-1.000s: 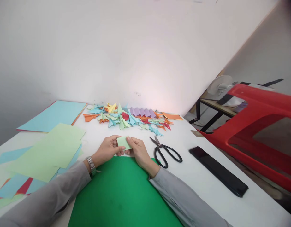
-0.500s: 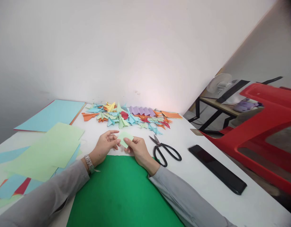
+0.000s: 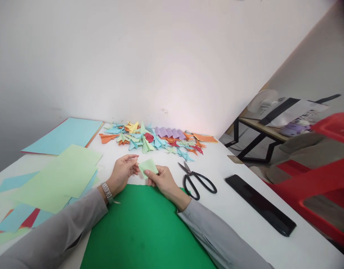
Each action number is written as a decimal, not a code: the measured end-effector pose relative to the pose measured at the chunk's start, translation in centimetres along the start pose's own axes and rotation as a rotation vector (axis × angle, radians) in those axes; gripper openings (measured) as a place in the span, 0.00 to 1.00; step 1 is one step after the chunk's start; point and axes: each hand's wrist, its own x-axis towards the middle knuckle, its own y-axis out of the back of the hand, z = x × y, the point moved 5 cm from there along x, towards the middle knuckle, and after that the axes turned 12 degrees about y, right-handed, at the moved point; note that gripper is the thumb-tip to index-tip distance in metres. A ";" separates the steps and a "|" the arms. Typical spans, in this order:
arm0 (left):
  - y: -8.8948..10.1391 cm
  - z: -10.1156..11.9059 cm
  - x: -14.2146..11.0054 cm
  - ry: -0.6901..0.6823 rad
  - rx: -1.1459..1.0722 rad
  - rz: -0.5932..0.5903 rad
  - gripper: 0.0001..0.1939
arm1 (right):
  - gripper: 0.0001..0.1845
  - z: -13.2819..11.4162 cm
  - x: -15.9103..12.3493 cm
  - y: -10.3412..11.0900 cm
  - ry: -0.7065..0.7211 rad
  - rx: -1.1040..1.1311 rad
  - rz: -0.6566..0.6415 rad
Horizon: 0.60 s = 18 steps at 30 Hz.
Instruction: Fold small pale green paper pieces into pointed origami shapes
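A small folded piece of light green paper (image 3: 148, 165) is up in front of me, above the far edge of the green mat (image 3: 144, 228). My right hand (image 3: 160, 180) pinches its lower right side, thumb on top and fingers behind. My left hand (image 3: 124, 172), with a metal watch on the wrist, has its fingers curled together at the paper's left corner. Exactly how its fingertips grip there is hard to see. Black-handled scissors (image 3: 193, 176) lie with blades slightly apart, to the right of my right hand.
Folded paper shapes (image 3: 146, 139) in several colours are heaped by the wall. Light green sheets (image 3: 60, 179) and a blue-topped stack (image 3: 64, 136) lie on the left. At right are a black flat object (image 3: 260, 203) and a red plastic stool (image 3: 323, 179) beyond the table edge.
The thumb of my left hand has come off the paper's face, and that hand has shifted slightly left. More of the paper shows now. The view has turned a little.
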 end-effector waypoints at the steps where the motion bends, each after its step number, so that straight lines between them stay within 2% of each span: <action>1: 0.0 0.0 0.0 -0.009 -0.016 0.010 0.15 | 0.22 -0.1 0.0 0.0 -0.003 0.002 0.007; 4: -0.3 0.0 -0.1 -0.018 0.019 -0.025 0.16 | 0.22 -0.2 -0.1 0.0 -0.019 0.008 0.025; 7: -0.5 0.0 -0.1 -0.058 0.158 -0.078 0.20 | 0.22 -0.3 0.0 -0.1 -0.003 0.005 -0.003; 9: -0.4 -0.1 0.0 -0.083 0.210 -0.079 0.18 | 0.23 -0.1 0.0 -0.2 -0.014 0.031 -0.021; 13: -0.2 -0.4 0.2 -0.063 0.219 -0.057 0.14 | 0.20 0.7 -0.1 0.0 -0.099 0.140 0.036; 18: -0.3 -0.5 0.3 -0.054 0.236 -0.049 0.13 | 0.20 1.3 -0.1 0.0 -0.127 0.170 0.034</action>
